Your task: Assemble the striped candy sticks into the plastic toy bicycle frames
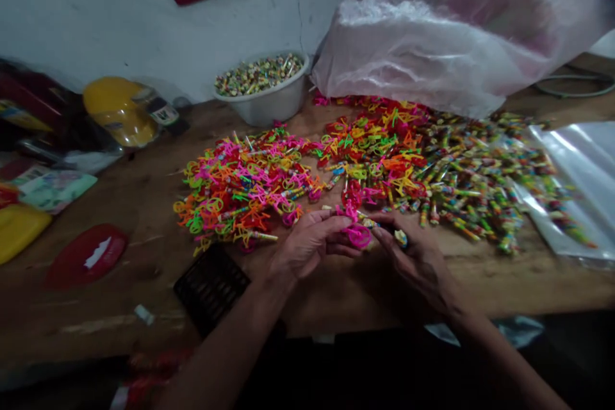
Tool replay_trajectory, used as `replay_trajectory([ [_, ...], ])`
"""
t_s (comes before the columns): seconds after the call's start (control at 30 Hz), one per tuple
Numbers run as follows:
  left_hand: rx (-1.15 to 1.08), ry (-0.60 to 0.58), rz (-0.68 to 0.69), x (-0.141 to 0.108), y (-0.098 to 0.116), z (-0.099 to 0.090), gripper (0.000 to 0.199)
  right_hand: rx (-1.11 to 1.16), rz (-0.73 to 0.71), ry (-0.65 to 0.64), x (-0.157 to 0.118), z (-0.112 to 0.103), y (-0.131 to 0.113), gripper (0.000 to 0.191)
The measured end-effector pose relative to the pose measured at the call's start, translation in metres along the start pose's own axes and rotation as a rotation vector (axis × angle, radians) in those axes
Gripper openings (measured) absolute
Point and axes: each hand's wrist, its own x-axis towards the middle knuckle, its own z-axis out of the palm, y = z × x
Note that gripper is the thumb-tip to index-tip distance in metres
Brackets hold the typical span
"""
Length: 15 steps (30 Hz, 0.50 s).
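Note:
Near the table's front edge, my left hand (314, 240) pinches a bright pink plastic toy piece (358, 236) with ring shapes, perhaps a tiny bicycle. My right hand (416, 256) is closed on small printed tubes; one tube (369, 223) points toward the pink piece, and another tube (400, 238) sticks out between the fingers. Just beyond my hands lie a pile of coloured plastic pieces with tubes (254, 179), a second such pile (379, 147), and a heap of loose tubes (471, 173).
A white basin (269, 102) full of small tubes stands by the wall. A clear plastic bag (418, 51) bulges behind the piles, and a flat clear bag (581, 173) lies right. Left are a black basket (211, 285), a red plastic piece (86, 256) and a yellow object (118, 109).

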Motion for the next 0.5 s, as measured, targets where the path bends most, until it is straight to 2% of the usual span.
replay_trajectory([
  [0.07, 0.008, -0.012, -0.013, -0.006, -0.01, 0.003, 0.018, 0.059, 0.032, -0.048, -0.007, 0.0, -0.004, 0.018],
  [0.2, -0.011, -0.016, -0.038, -0.011, -0.022, 0.003, 0.02, 0.096, 0.023, -0.051, -0.016, -0.001, -0.009, 0.017],
  [0.5, 0.035, -0.063, -0.145, -0.01, -0.024, 0.004, 0.023, 0.064, -0.087, -0.07, -0.023, -0.001, 0.006, 0.018],
])
